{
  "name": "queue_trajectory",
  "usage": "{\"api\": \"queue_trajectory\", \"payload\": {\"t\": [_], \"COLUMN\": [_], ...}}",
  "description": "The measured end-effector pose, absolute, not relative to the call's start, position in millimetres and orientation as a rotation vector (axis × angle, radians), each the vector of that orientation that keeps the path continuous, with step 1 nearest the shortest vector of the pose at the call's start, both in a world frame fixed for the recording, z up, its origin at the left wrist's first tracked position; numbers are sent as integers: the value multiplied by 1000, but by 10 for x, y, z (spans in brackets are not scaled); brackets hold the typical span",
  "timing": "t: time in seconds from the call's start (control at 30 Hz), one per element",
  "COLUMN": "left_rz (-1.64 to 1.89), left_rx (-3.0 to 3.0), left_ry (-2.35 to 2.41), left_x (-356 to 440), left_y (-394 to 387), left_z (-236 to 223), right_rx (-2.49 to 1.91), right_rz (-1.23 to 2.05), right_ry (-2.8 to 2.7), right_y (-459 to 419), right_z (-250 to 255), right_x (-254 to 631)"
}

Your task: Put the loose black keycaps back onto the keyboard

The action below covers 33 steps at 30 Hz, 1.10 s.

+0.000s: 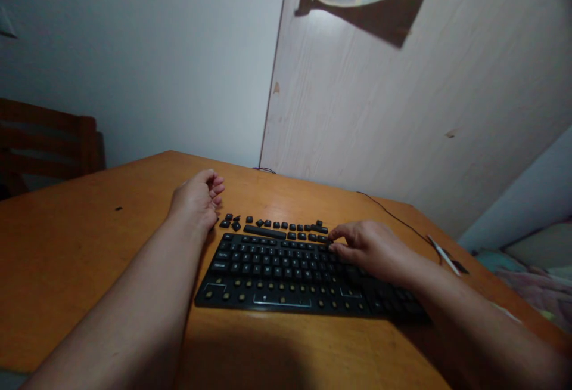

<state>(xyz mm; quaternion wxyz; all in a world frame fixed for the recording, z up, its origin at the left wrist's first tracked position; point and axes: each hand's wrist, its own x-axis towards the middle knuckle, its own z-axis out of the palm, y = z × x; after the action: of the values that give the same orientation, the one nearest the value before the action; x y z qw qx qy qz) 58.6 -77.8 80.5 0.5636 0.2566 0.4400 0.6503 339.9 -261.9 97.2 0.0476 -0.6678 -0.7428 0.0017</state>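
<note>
A black keyboard [286, 302] lies on the wooden table, its two nearest rows stripped of keycaps so the small stems show. Behind it, loose black keycaps lie in two rough rows, among them the long space bar [264, 232]. My right hand [373, 250] is over the keyboard's upper right part. Its thumb and index finger pinch at the right end of the loose row, on what looks like a small dark keycap [330, 240]. My left hand [196, 199] rests on its side left of the loose keycaps, fingers loosely bent and nothing visible in them.
One small black piece [118, 208] lies far left on the table [111, 259]. A thin cable [388, 211] runs along the back right towards a white pen-like stick [443, 256]. A wall stands behind the table, and a wooden chair [49, 139] is at left.
</note>
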Motion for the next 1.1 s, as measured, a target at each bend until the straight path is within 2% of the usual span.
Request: {"api": "queue_trajectory", "payload": {"t": [0.1, 0.4, 0.93, 1.1], "left_rz": [1521, 1532, 1537, 1537], "left_rx": [608, 605, 638, 640], "left_ry": [1041, 1060, 1071, 1070], "left_x": [594, 589, 580, 579], "left_y": [-785, -772, -754, -752], "left_z": [805, 800, 783, 783], "right_rx": [-1996, -1972, -2021, -2089], "right_rz": [13, -266, -349, -510], "right_ry": [-2302, -2357, -2367, -2405], "right_y": [-2928, -3156, -3204, -3222], "right_z": [889, 591, 536, 504], "right_x": [3357, 3223, 3162, 3101]}}
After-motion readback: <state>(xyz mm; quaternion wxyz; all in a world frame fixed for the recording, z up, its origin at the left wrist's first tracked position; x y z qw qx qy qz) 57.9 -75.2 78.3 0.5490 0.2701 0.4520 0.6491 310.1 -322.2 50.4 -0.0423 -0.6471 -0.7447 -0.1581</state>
